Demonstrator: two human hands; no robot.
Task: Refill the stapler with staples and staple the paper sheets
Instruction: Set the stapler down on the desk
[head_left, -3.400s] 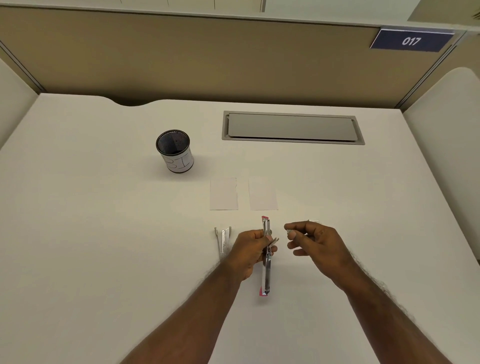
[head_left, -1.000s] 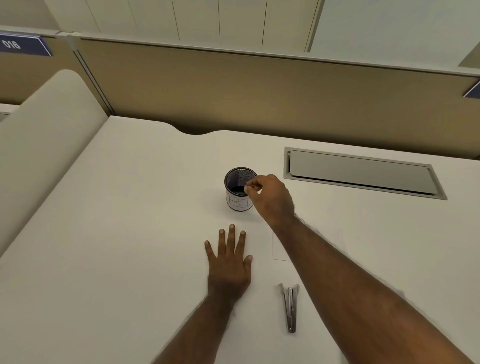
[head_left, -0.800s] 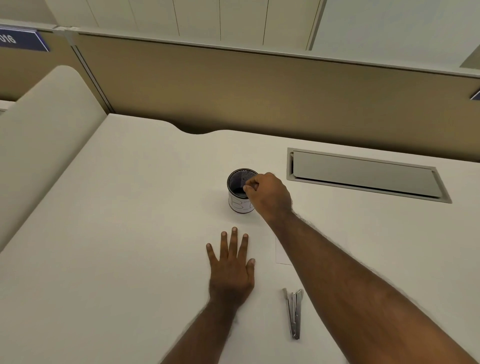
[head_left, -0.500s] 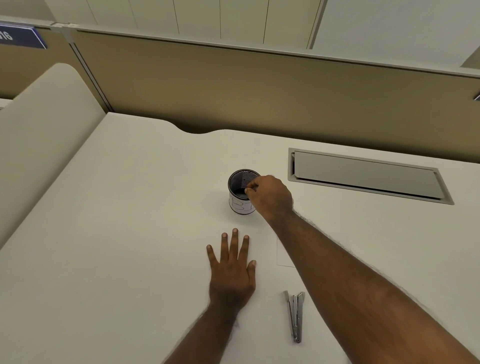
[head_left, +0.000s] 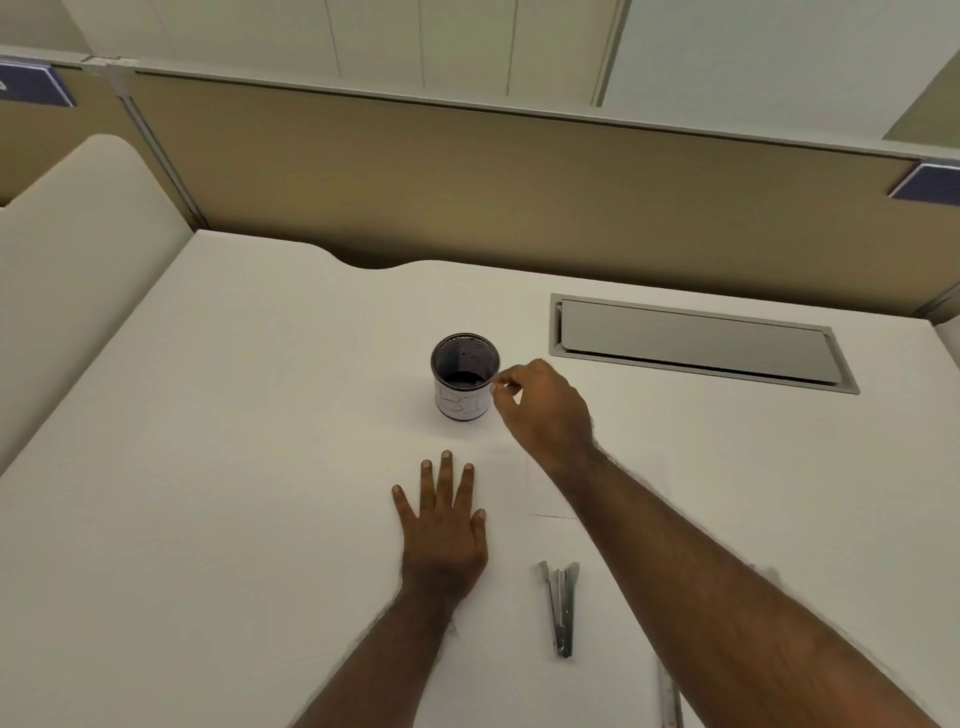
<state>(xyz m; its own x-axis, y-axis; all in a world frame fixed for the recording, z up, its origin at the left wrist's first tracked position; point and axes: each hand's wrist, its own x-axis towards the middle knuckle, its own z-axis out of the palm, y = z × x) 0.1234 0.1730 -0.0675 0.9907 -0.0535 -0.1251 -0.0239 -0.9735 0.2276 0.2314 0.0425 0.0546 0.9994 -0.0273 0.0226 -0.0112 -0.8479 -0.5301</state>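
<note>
My white desk (head_left: 218, 467) stretches out to a tan partition wall (head_left: 519, 182) at the far side, with a grey hatch (head_left: 696, 343) set flush into the desk top at the far right. My left hand (head_left: 441, 525) lies flat on the desk, palm down, fingers straight and a little spread, holding nothing. My right hand (head_left: 540, 405) reaches across to the far side, just right of the mesh cup (head_left: 464, 376); its fingers are curled and thumb and forefinger are pressed together at the rim, but whether they pinch anything I cannot tell. One paper sheet (head_left: 545, 488) shows faintly under my right forearm. An opened metal tool (head_left: 560, 605) lies near me, between my arms. At the near edge, beside my right arm, only a sliver of the stapler (head_left: 669, 696) shows.
</note>
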